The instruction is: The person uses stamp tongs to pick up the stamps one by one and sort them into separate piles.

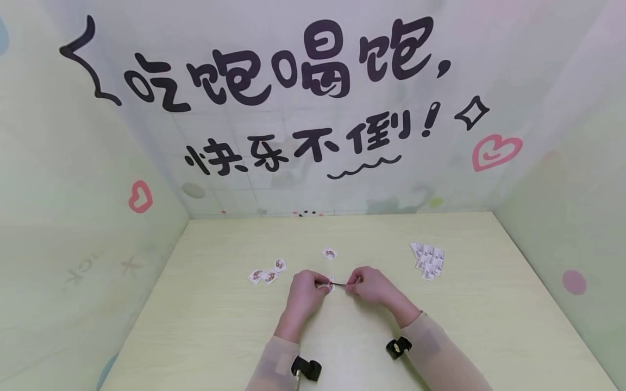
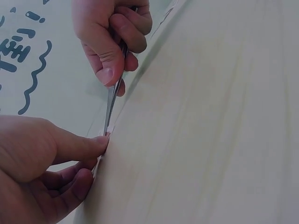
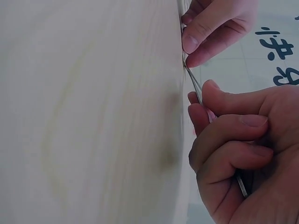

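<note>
Wall (image 1: 274, 190) lettering reads "吃饱喝饱,快乐不倒!" beyond the table's (image 1: 215, 326) far edge. Midway between the side edges, the right hand (image 1: 371, 285) grips tweezers (image 2: 111, 102). Overlapping cards (image 1: 429, 260) lie toward the far right corner, three cards (image 1: 270, 277) nearer the left edge; the left hand (image 1: 305, 293) pinches a small card (image 1: 333, 289) at the tweezers' tips.

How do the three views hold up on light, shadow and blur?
Head: evenly bright, but cards too small for fine detail; left wrist: dimmer, tweezers distinct; right wrist: table grain soft, dark shadow patches beside the right hand.
</note>
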Demonstrator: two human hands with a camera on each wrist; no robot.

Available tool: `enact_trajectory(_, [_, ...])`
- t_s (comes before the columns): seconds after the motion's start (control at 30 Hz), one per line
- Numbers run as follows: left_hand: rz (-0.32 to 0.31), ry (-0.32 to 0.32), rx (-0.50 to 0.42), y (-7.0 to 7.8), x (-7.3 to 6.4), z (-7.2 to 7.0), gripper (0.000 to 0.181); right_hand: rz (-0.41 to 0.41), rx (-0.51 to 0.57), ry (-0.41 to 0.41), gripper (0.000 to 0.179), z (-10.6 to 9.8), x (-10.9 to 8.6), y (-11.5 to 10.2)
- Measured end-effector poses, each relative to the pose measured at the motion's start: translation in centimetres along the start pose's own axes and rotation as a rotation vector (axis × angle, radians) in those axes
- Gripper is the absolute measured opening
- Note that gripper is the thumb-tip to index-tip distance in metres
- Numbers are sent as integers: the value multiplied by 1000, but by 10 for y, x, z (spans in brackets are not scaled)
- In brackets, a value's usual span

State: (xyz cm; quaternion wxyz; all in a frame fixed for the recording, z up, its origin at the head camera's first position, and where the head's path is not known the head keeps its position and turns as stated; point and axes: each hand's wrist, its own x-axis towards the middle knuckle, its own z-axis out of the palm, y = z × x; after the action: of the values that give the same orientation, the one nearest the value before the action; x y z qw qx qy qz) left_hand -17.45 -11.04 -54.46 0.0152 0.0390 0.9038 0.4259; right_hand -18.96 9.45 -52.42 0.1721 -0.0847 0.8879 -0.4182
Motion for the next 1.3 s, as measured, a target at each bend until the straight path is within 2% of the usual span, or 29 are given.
enact_trajectory(0.3, [-8, 39, -21, 2, 3, 2, 14, -9, 45, 25, 6, -8, 1, 8])
enact_trajectory(0.57, [5, 108, -50, 6, 3, 3, 13, 37, 97, 43, 7, -31, 1, 23])
enact_trajectory(0.87, [5, 103, -75, 9, 2, 3, 14, 65, 123, 73, 10, -55, 8, 42])
enact_trajectory(1.03, [17, 90, -79, 13, 4, 6, 14, 87, 96, 98, 11, -65, 13, 51])
enact_trajectory(1.17, [11, 89, -83, 14, 8, 9, 15, 98, 72, 112, 11, -69, 16, 55])
enact_trajectory(1.3, [-1, 118, -93, 14, 19, 12, 16, 79, 61, 111, 12, -70, 17, 53])
